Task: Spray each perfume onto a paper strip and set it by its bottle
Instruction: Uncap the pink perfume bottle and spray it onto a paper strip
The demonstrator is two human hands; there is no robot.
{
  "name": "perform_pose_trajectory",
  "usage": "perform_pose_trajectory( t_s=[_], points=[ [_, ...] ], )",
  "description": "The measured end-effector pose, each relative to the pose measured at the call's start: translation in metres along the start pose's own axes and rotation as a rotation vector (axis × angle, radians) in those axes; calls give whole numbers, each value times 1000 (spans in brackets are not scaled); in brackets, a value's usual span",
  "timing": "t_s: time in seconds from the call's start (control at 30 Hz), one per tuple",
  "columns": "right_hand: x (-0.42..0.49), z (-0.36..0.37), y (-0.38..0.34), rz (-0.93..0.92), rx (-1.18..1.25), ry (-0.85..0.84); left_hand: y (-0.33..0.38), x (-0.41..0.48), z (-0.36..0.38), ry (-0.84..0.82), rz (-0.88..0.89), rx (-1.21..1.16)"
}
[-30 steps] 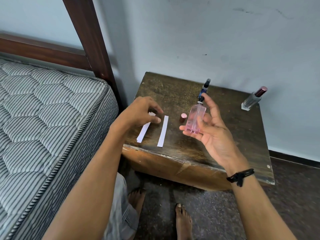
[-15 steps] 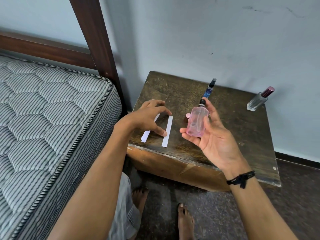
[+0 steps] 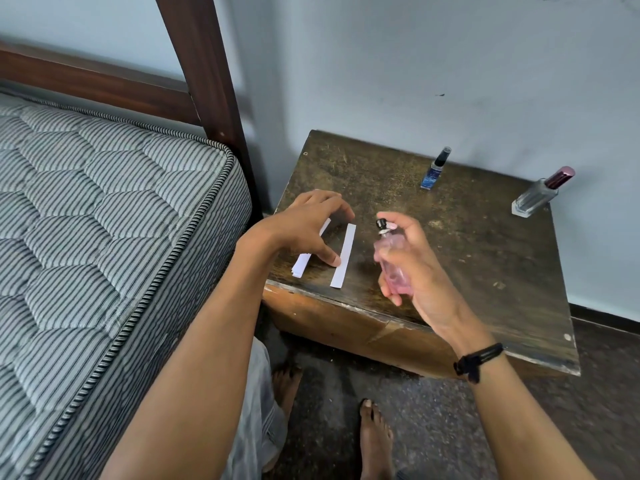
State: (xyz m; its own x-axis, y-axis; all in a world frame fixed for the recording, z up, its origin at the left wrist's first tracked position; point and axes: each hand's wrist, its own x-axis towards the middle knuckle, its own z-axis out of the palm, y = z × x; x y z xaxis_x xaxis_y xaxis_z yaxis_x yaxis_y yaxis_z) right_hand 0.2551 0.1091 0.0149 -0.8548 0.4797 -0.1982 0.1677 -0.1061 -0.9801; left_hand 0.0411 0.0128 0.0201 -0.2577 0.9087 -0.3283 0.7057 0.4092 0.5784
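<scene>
**Pink perfume bottle being held beside a paper strip**

A small pink perfume bottle (image 3: 393, 268) of clear glass, tinted rose and topped by a black spray nozzle, is being gripped in the right hand (image 3: 419, 275). The fingers are being curled round its body, with the forefinger raised by the nozzle. The bottle is being kept tilted above the wooden table (image 3: 485, 258), and its outline is slightly blurred.

Just left of this grip, a white paper strip (image 3: 344, 256) is lying flat on the table. It is being touched at its left edge by the thumb tip of the left hand (image 3: 304, 228), whose fingers are being held loosely arched and clasping nothing. Under that arch, more paper strips (image 3: 304, 265) are lying.

Beyond the grip, a blue bottle (image 3: 434, 169) is standing, and further right a clear bottle with a maroon cap (image 3: 540, 194).
</scene>
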Motion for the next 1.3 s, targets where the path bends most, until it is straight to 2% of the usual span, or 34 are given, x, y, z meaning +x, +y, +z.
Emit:
perform_pose_trajectory(
  t_s=[0.17,0.27,0.53,0.8,1.3],
  points=[
    [-4,14,3,-11,-433,30,-6,3,1,-33,-3,27],
    [-3,15,4,-98,-773,92,-9,5,2,-48,-7,39],
    [3,18,15,-233,-1247,151,-10,5,1,-71,6,47],
    [5,23,17,-255,-1411,182,-12,5,3,-96,15,98],
    [6,27,14,-191,-1449,179,-11,6,4,-106,6,110]
  ],
)
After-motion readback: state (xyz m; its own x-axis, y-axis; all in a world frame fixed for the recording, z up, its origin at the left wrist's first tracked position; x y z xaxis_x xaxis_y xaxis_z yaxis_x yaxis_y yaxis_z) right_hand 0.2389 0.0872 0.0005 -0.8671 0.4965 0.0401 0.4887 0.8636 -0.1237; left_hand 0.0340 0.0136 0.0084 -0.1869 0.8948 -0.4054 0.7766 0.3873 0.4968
